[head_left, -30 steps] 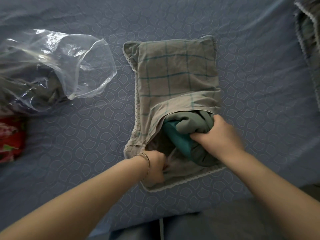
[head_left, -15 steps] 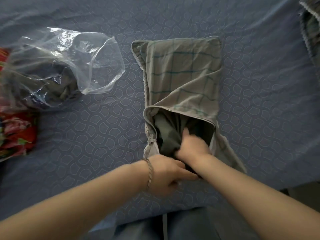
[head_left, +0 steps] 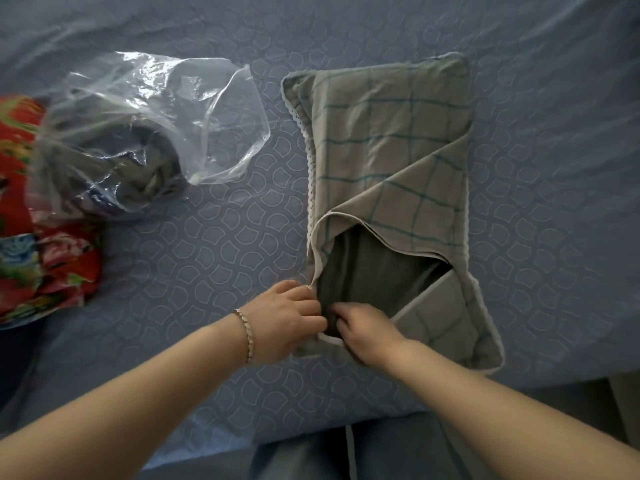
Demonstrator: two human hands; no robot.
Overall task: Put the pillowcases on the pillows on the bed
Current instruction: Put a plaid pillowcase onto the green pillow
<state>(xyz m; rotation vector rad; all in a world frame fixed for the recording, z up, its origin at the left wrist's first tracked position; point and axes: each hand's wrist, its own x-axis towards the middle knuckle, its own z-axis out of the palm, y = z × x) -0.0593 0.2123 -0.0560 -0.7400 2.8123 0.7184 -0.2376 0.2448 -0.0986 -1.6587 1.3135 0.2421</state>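
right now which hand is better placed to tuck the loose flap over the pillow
Probably the right hand: it lies beside the loose flap, while the left hand pinches the pillowcase at the opening's left edge.

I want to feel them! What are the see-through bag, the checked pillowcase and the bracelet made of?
Bag: thin clear plastic, glossy; it crinkles, shows white glare, and its contents show through. Pillowcase: woven cloth, probably cotton, matte; it folds softly and has a lacy edge. Bracelet: seems silvery metal, since it glints, but it's too small to be sure.
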